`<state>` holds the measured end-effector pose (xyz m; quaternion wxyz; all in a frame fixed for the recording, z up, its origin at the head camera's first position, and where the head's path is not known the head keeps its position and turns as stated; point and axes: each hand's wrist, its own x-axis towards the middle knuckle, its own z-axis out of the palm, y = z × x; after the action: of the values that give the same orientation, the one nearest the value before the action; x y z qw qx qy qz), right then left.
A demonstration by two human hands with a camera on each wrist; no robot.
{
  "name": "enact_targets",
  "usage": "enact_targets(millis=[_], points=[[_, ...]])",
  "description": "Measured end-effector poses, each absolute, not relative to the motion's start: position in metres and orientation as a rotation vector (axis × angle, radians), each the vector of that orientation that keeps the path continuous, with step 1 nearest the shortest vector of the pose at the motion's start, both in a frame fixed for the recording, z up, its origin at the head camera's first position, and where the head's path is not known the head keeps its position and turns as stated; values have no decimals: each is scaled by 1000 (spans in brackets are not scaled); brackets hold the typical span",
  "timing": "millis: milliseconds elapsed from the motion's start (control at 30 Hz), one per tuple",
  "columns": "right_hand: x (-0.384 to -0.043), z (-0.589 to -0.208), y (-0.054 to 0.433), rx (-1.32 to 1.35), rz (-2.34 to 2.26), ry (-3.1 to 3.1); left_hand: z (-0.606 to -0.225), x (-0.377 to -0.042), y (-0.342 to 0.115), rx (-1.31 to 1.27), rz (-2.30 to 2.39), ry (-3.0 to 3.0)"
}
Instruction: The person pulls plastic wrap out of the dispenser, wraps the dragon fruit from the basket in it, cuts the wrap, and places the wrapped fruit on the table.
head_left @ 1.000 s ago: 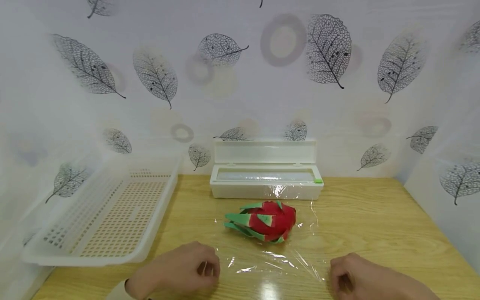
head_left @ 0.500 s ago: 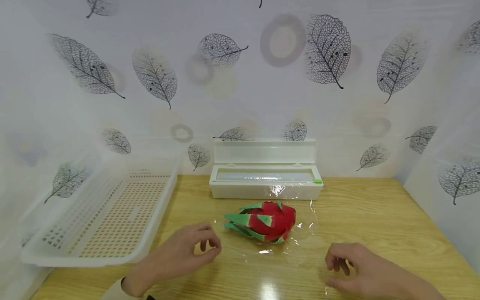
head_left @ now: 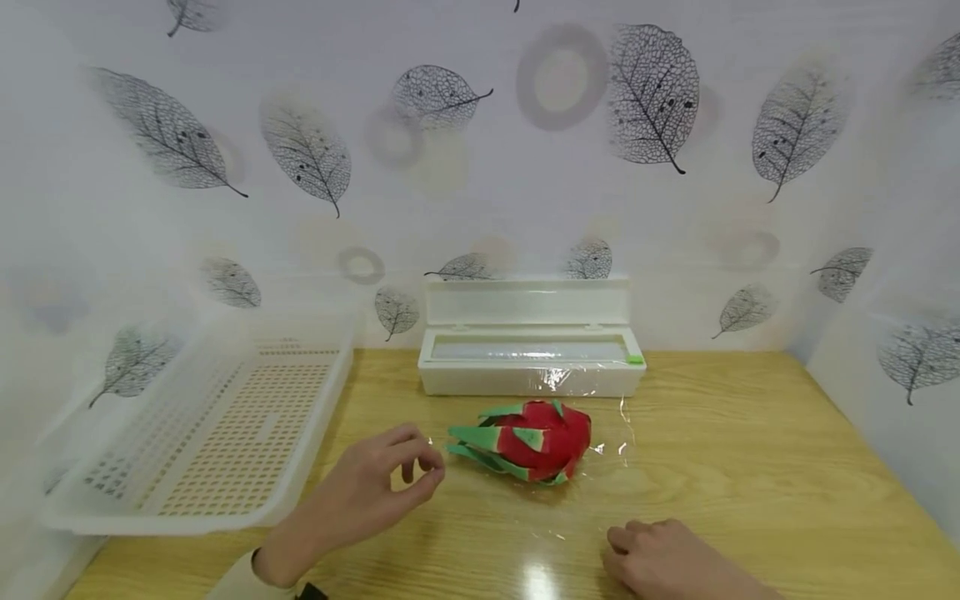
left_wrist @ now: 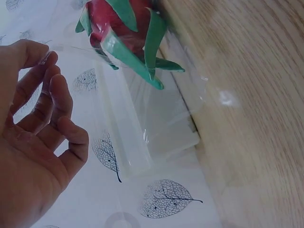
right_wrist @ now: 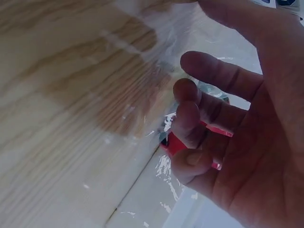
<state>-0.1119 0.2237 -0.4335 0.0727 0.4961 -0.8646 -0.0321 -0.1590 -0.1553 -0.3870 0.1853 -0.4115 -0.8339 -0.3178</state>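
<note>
A red dragon fruit (head_left: 546,443) with green scales lies on its side under clear cling film (head_left: 557,533). The film runs out from the front of a white dispenser box (head_left: 531,382) with its lid up. Left of the fruit, my left hand (head_left: 378,479) pinches the film's edge between thumb and index finger. In the left wrist view the film (left_wrist: 183,102) stretches from those fingertips towards the fruit. My right hand (head_left: 671,562) is low over the table, to the fruit's front right. Its fingers (right_wrist: 190,116) curl loosely, the thumb apart from them, close to the film.
A white perforated plastic basket (head_left: 288,471) stands on the left of the wooden table (head_left: 757,450). A white leaf-patterned sheet (head_left: 525,183) hangs behind and along the sides. The dispenser sits against the back, with a green slider (head_left: 635,360) at its right end.
My left hand has risen and moved slightly forward with the film's edge. My right hand has opened its thumb away from its fingers and shifted left, nearer the middle.
</note>
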Motion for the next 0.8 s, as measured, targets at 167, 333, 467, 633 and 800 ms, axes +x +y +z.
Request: enact_targets(millis=[167,333,467,633,800], points=[[-110,-433,224,1397,-150,-2634,-387,-161,-154,-1133,-899,-2352],[-112,-424,228,1322,-42,-2715,-386,-161,-155,-1113,-897,-2356],[-114,-415,235,1215,66,-2594,-384,-161,-157,-1084,-909,-2347],[-120,-400,245,1029,177,-2474,-382,-163,-157,-1060,-907,-2304],[-127,-386,255,961,239,-2381,-380,-164,-156,-1062,-882,-2279]])
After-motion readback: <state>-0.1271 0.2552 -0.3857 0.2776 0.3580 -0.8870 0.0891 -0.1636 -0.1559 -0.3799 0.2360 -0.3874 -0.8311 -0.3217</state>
